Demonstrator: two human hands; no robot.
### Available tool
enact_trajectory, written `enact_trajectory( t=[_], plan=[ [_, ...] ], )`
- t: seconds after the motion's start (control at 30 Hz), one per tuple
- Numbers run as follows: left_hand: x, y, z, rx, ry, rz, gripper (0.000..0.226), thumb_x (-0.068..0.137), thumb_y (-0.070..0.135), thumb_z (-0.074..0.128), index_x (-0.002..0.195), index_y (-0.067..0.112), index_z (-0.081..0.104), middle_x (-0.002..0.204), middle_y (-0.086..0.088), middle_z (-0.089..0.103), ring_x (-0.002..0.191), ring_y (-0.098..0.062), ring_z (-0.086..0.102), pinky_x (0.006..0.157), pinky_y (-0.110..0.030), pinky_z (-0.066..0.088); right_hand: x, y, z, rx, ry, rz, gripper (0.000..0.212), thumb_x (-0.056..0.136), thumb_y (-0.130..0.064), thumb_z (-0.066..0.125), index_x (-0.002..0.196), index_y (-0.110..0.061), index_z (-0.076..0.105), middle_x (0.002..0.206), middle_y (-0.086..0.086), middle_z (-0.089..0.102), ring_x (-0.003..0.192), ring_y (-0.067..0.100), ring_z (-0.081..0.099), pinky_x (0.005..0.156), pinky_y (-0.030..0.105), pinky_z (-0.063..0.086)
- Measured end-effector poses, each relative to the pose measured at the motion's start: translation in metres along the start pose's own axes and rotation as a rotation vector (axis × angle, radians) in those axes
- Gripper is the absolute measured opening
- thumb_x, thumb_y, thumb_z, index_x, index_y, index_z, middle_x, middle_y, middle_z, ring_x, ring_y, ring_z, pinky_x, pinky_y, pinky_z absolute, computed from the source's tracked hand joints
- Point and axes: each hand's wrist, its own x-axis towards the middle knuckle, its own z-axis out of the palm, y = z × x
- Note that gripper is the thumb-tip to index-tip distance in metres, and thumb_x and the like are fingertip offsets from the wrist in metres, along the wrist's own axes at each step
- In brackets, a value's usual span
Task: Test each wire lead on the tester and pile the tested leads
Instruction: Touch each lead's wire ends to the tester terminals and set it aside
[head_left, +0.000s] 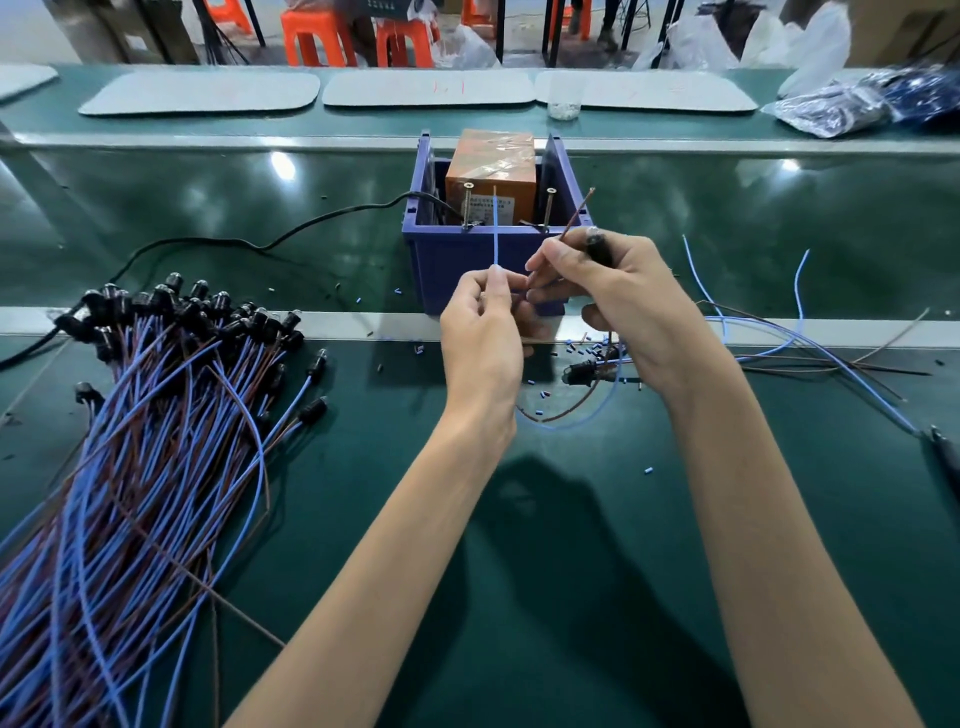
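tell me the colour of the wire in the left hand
Light blue wire, best in the head view.

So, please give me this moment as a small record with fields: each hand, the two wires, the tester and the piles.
Left hand: pinches the blue wire, which stands upright in front of the box
Right hand: pinches the brown wire, which tilts to the right
Tester: blue box with an orange block and two screws
Contact: neither wire end seems to touch a screw
Pile of leads: on the table, left of the hands
Loose leads: a few, right of the hands
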Motion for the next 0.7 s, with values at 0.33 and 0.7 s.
enact_trajectory(
  t=[0.33,0.7],
  plan=[
    [0.018,0.003,-0.020,0.101,-0.057,0.137,0.019,0.099,0.012,0.049,0.105,0.024,0.063,0.059,0.012,0.060,0.048,0.001,0.054,0.052,-0.012,0.044,0.001,0.001,-0.005,0.046,0.003,0.013,0.019,0.100,-0.004,0.043,0.094,-0.001,0.062,0.076,0.013,0.063,0.057,0.007,0.067,0.046,0.004,0.038],
    [0.036,-0.002,-0.040,0.380,-0.165,0.200,0.041,0.096,-0.001,0.043,0.123,0.024,0.061,0.089,0.014,0.067,0.058,0.003,0.055,0.066,-0.014,0.049,0.008,0.008,-0.013,0.077,0.099,0.057,0.018,0.098,-0.002,0.047,0.109,-0.004,0.062,0.057,-0.008,0.038,0.048,0.004,0.035,0.046,0.014,0.033]
  ],
)
